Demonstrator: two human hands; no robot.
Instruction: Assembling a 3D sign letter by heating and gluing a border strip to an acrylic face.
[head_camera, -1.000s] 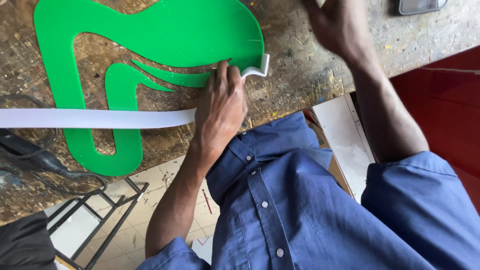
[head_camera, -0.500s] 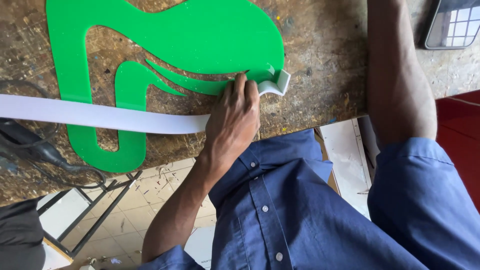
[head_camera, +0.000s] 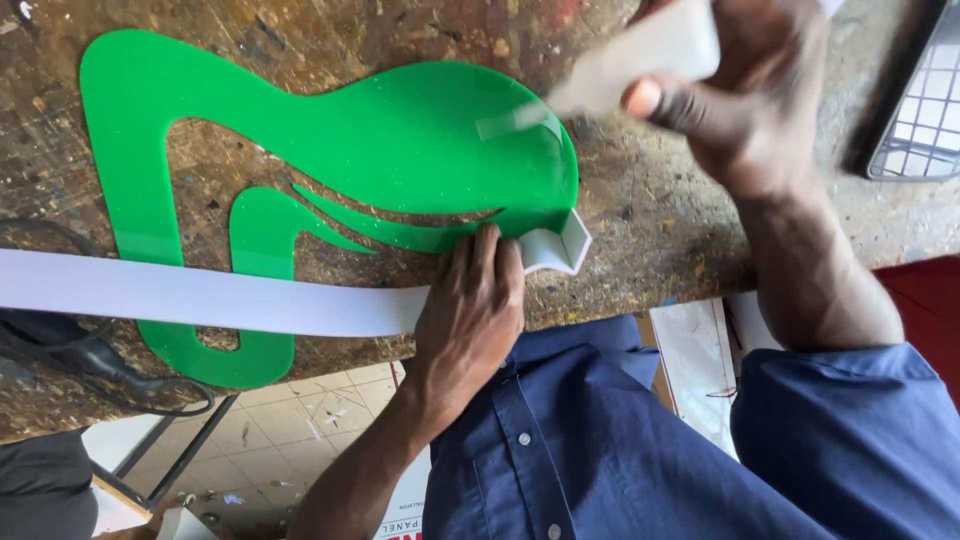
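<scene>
Mid-frame, the left hand (head_camera: 470, 310) presses flat on the white strip (head_camera: 200, 298) against the green cutout (head_camera: 400, 140). Upper right, the right hand (head_camera: 750, 95) grips a blurred pale bottle (head_camera: 640, 55).

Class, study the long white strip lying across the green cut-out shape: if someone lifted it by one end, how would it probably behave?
The white strip is long and thin, so it would probably sag. Its end curves around the green shape beside the left hand, suggesting it bends without snapping. It seems light for its length.
</scene>
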